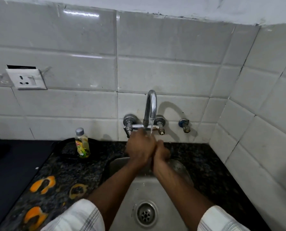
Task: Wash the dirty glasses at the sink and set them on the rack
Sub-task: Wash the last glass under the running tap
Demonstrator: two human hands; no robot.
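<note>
Soap bottle, yellow-green label too blurred to read, stands left of the wet steel sink. Over it your left hand presses your right hand beneath the running tap; whether the fingers grip anything cannot be told.

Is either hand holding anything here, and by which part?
No object shows: the left hand and right hand are pressed together under the running tap over the sink. Anything between the palms would be hidden.

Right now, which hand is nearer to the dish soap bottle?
Left. The left hand is over the sink, to the right of the dish soap bottle; the right hand lies farther right, against the left hand.
</note>
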